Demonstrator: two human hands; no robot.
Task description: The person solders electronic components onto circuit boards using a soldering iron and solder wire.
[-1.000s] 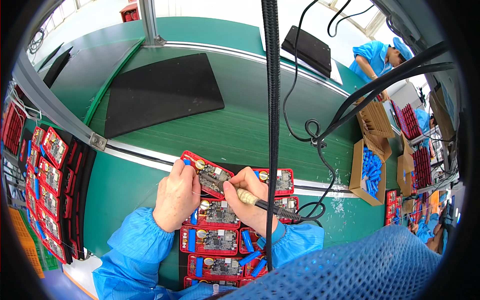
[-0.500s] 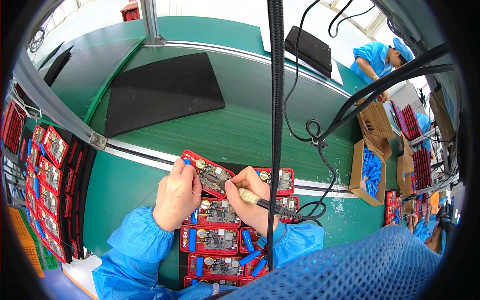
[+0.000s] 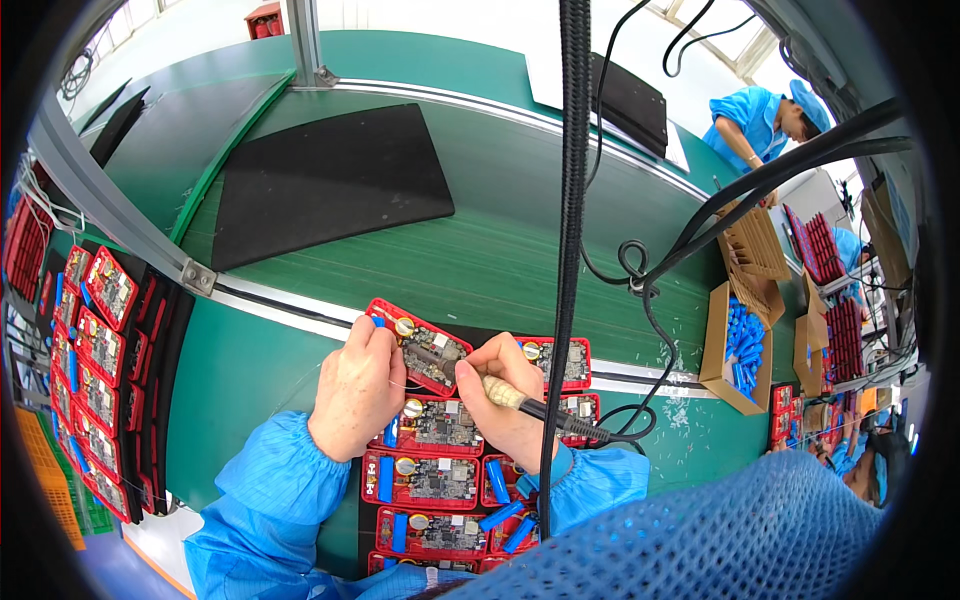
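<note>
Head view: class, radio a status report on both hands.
Right hand gripping corded tool over angled red case; left hand at case's left end; black braided cable hanging across view of tool.

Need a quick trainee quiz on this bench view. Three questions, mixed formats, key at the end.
1. Multiple choice: what does the right hand hold?
A) a pair of scissors
B) a corded, pen-like tool with a pale grip
C) a paintbrush

2. True or false: the cardboard box holding blue cylinders stands to the right of both hands.

3. Fill in the blank: the left hand is at the ____ end of the tilted red case, as seen in the picture.

Key: 1: B. 2: True. 3: left.
</note>
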